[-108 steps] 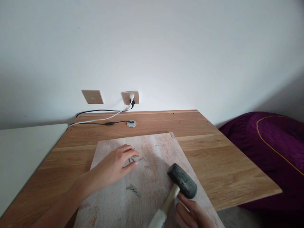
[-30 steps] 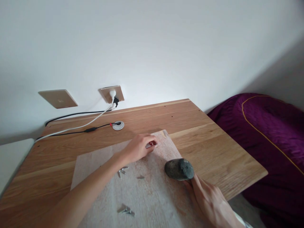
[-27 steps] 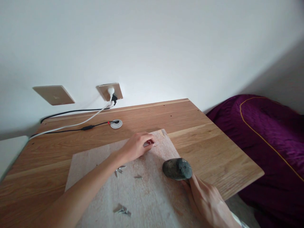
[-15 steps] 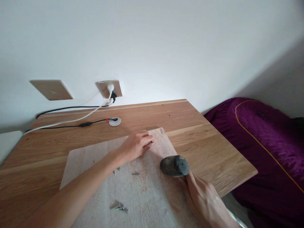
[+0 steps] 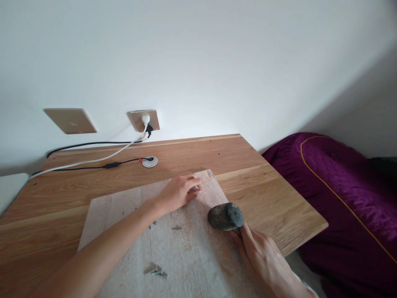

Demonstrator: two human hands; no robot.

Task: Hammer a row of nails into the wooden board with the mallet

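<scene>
My right hand point(image 5: 263, 256) is closed round the handle of a hammer with a dark, worn, rounded head point(image 5: 226, 216). The hammer head hovers over the right edge of a pale wooden board point(image 5: 189, 256). Near the board's far right corner, my left hand point(image 5: 181, 190) rests with its fingertips pinched on a small metal nail point(image 5: 199, 189), mostly hidden by the fingers. Several loose nails point(image 5: 156, 272) lie in a small pile at the board's near part. Other nails point(image 5: 176, 228) are scattered beside my left forearm.
Under the board is a wooden desk point(image 5: 273, 194) against a white wall. White and black cables point(image 5: 93, 160) run along its back left to a wall socket point(image 5: 144, 120) and a round cable grommet point(image 5: 150, 162). Purple fabric point(image 5: 288, 182) covers something right of the desk.
The view has shifted slightly. My left fingers have opened a little, so the nail between them shows more. The hammer stays in nearly the same place.
</scene>
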